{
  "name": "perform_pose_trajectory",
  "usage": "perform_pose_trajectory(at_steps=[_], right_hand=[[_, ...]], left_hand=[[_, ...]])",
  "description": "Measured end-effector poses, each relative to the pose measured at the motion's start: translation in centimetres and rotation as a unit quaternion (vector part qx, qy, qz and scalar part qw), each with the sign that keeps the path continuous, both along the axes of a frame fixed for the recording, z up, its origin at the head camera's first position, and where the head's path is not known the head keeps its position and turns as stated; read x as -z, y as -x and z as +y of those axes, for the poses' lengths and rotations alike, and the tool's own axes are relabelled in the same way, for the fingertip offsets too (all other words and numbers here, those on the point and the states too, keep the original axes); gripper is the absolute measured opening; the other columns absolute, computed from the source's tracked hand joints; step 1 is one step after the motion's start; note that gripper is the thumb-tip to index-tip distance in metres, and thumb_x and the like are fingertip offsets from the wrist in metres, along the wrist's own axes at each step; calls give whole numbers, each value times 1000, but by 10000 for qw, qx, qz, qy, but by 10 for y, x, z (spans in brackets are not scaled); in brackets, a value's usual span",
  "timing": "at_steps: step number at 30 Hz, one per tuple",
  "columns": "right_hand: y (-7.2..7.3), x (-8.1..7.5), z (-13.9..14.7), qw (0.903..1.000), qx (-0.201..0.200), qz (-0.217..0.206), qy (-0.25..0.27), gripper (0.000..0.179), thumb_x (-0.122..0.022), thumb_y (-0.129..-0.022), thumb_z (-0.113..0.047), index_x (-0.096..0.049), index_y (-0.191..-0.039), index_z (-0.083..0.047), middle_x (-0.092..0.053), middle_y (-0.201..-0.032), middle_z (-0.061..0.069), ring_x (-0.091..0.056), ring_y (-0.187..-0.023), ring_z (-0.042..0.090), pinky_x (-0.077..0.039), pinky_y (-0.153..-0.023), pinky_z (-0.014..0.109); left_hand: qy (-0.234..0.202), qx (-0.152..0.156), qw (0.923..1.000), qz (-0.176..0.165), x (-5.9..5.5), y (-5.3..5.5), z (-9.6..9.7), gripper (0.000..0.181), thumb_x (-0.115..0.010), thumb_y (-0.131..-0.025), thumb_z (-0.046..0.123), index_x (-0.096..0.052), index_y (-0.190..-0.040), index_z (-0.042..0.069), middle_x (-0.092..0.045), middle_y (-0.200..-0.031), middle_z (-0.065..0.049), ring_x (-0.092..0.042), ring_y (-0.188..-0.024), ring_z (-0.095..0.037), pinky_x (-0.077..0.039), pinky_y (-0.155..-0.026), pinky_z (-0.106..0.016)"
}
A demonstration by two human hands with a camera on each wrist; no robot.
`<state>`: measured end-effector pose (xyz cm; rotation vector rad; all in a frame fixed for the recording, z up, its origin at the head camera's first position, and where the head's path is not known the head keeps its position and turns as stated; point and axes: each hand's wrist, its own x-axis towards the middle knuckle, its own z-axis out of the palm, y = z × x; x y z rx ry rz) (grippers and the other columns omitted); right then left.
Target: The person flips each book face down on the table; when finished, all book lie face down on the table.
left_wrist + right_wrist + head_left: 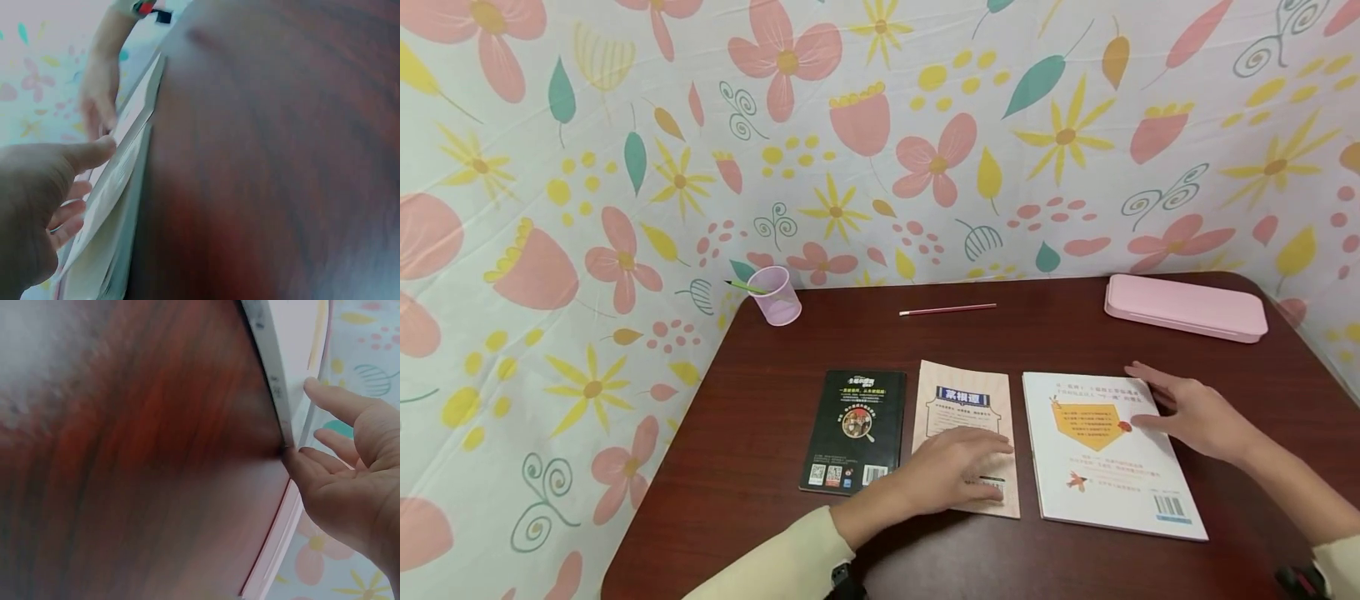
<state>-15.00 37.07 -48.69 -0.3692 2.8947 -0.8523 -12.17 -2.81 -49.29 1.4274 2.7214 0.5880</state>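
Three books lie side by side on the dark wooden table. The middle one is a cream book (958, 421) with a blue title label; my left hand (957, 468) is over its lower half, fingers loosely extended and covering part of the cover. In the left wrist view, the left thumb (95, 152) shows close to the books' edges. My right hand (1202, 417) is at the upper right edge of the white book (1097, 492), with its fingers spread. Seen from the right wrist, fingertips meet the white book's corner (286, 428). To the left lies a black book (854, 429).
A lilac cup (781, 307) holding a green pencil (745, 287) stands at the back left. Behind the books lies a thin dark red pencil (951, 309). A pink pencil case (1183, 308) sits at the back right, near the flowered curtain (917, 108).
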Motion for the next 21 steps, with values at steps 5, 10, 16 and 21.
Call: perform_pose_trajectory(at_steps=[5,10,16,21], right_hand=[[-14,-1,-5,9998,-108,121,-151,95,-95,-81,-23,-44,-154,9,-40,-154,41,-54,-127,59,-57,-87,54],[-26,-1,-8,10000,49,-37,-59,98,-94,-81,-25,-41,-155,10,-47,-147,43,-57,-125,60,-56,-77,23],[-39,-1,-9,9999,129,-62,39,100,-96,-78,-28,-42,-154,8,-48,-145,43,-58,-124,60,-50,-74,13],[-48,0,-10,10000,82,-31,18,100,-98,-74,-27,-45,-152,6,-47,-146,43,-58,-124,60,-55,-78,19]], left_hand=[[146,215,9997,-22,-4,13,-24,63,-84,-92,47,-64,-146,21,-57,-155,6,-46,-146,-8,-33,-122,-27],[102,163,9996,-224,-4,19,-42,69,-86,-90,46,-62,-149,20,-57,-155,4,-46,-147,-10,-36,-121,-30],[73,62,9993,-350,4,24,-59,71,-87,-89,43,-60,-150,19,-56,-156,5,-45,-148,-9,-38,-120,-35],[108,25,9992,-395,6,24,-70,71,-85,-91,46,-59,-151,21,-54,-158,7,-43,-149,-9,-38,-120,-39]])
